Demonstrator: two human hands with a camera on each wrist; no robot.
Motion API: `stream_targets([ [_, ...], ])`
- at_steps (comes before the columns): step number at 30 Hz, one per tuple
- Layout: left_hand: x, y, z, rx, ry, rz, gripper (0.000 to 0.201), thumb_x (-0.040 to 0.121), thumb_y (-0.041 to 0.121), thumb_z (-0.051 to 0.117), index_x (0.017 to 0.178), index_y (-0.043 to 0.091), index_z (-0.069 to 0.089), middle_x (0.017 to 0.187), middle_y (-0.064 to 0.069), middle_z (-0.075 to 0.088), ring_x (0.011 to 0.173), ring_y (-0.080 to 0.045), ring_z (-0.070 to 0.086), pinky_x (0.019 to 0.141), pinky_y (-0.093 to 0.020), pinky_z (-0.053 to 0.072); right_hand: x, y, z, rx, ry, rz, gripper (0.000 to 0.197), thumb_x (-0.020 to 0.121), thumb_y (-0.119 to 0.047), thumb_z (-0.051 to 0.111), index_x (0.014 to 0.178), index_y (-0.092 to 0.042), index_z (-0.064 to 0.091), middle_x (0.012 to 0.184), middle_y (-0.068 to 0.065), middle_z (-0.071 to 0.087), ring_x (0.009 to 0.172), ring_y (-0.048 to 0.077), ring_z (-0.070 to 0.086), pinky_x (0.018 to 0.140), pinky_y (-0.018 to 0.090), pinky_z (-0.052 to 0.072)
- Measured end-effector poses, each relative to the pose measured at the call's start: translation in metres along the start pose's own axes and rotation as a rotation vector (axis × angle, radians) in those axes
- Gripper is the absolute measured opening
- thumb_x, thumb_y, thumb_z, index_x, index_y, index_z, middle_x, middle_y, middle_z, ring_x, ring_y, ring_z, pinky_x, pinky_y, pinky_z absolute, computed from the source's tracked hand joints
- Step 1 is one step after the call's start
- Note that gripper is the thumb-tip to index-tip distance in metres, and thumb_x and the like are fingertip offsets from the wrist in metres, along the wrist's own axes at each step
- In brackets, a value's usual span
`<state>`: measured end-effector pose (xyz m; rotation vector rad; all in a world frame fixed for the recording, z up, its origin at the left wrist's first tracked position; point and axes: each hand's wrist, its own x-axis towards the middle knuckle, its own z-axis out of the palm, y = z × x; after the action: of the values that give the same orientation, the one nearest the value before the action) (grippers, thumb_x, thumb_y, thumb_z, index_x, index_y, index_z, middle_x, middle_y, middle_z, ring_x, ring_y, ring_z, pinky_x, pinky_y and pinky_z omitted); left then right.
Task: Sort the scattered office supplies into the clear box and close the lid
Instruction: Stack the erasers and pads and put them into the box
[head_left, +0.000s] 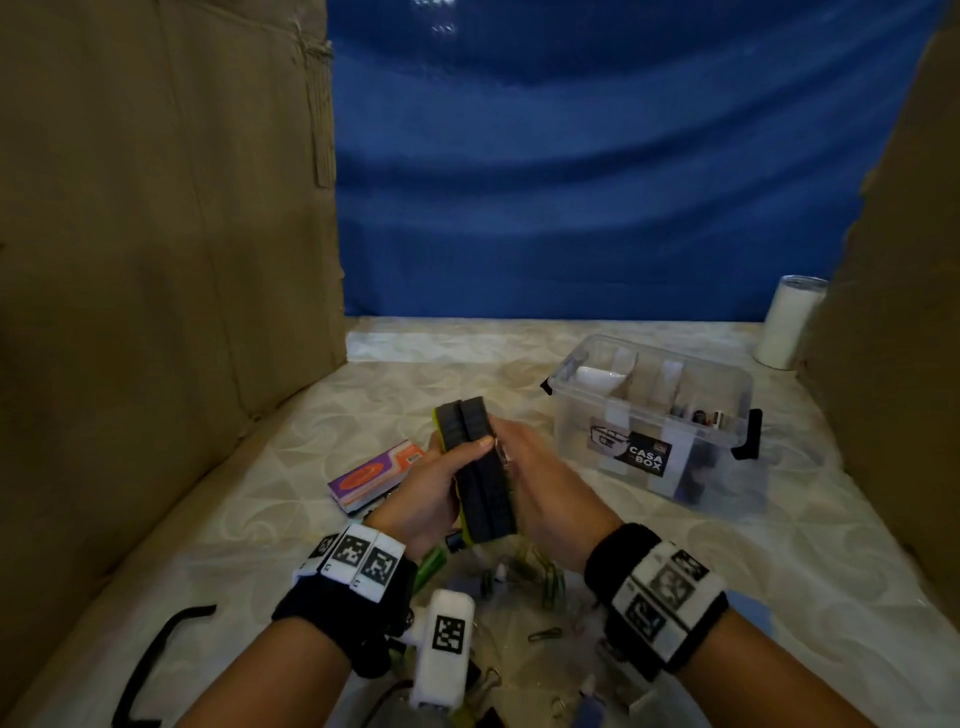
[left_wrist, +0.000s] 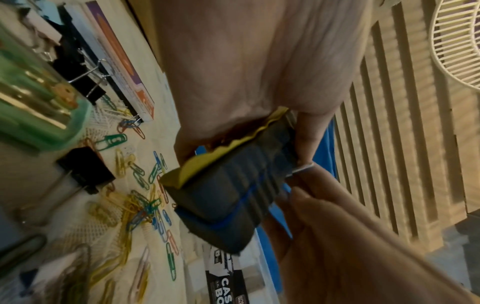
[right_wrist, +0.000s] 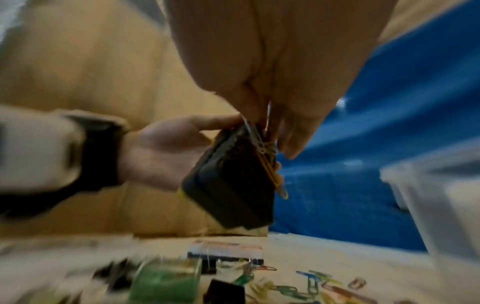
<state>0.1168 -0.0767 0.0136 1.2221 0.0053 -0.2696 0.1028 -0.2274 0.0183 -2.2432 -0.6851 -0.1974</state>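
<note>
Whiteboard eraser (head_left: 475, 473) sat gripped in the left hand (head_left: 426, 499) while the right hand (head_left: 540, 483) pinched clinging paper clips (right_wrist: 270, 162); best peeled off over the clear box (head_left: 654, 415).

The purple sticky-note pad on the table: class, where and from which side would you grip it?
Probably pinch the purple pad across its two long edges, coming from above. It lies flat, a thin slab left of the left hand, top face clear; binder clips crowd one long edge.

Patterned table (head_left: 779, 561) under clear box (head_left: 654, 415), paperclips (left_wrist: 145, 197).
</note>
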Motion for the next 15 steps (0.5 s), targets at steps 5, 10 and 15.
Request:
stream_targets([
  [5,-0.003,0.007,-0.007,-0.053,0.03,-0.036,0.038,0.092,0.025,0.058,0.126,0.008,0.056,0.116,-0.012,0.063,0.102,-0.026,0.064,0.078,-0.036,0.053,-0.031,0.007,0.01,-0.249,-0.415,0.094,0.081,0.092,-0.016,0.042,0.152,-0.014,-0.011,0.161,-0.002,-0.009,0.149,0.014,0.002,0.122,0.034,0.014],
  [10,-0.004,0.006,-0.011,-0.068,0.048,-0.032,0.044,0.091,0.014,0.057,0.134,0.007,0.048,0.123,-0.014,0.059,0.11,-0.029,0.059,0.082,-0.039,0.053,-0.044,0.014,0.001,-0.453,-0.533,0.299,0.072,0.096,-0.026,0.042,0.153,-0.015,0.001,0.162,0.007,0.002,0.147,0.028,0.017,0.118,0.038,0.023],
  [15,-0.007,-0.002,0.001,0.022,-0.004,-0.067,0.049,0.084,0.012,0.063,0.131,0.007,0.05,0.13,-0.018,0.059,0.117,-0.032,0.059,0.094,-0.045,0.052,-0.024,0.006,-0.005,0.037,-0.261,0.232,0.095,0.083,-0.042,0.064,0.153,-0.029,0.0,0.16,-0.005,0.014,0.143,0.016,0.027,0.115,0.029,0.028],
])
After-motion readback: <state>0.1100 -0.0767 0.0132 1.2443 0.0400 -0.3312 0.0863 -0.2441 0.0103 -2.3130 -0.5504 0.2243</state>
